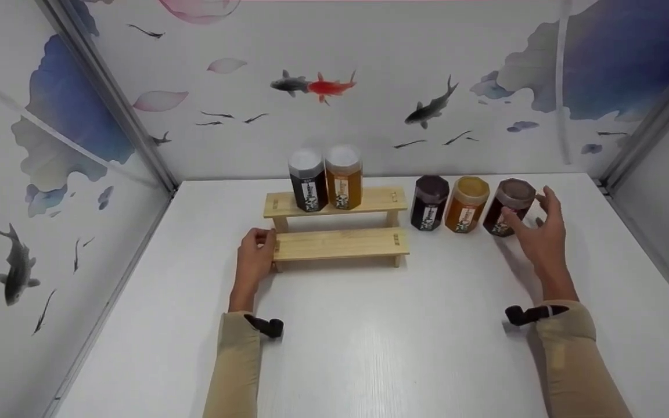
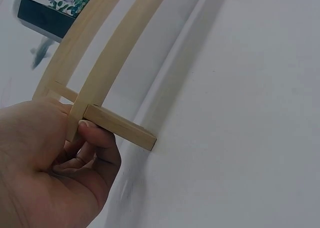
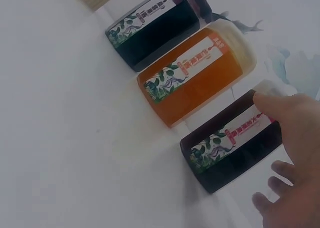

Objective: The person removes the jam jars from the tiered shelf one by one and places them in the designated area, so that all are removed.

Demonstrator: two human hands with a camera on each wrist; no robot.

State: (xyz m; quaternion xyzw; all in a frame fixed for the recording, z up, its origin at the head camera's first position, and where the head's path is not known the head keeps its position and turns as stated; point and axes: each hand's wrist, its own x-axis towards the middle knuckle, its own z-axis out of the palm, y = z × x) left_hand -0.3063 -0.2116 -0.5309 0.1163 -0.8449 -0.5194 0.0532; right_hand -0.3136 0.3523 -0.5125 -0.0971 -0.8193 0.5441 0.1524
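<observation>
My left hand grips the left end of the front step of a two-step wooden display rack. In the left wrist view, thumb and curled fingers pinch the step beside its leg. On the back step stand a dark jar and an amber jar with pale lids. At the right, my right hand is spread around a dark red jar. The thumb overlaps the jar's upper part in the right wrist view; the other fingers are apart from it. Whether the thumb touches is hard to tell.
Left of the dark red jar, another amber jar and a dark purple jar stand in a row on the white table. A white back wall painted with fish rises behind, and side panels flank the table.
</observation>
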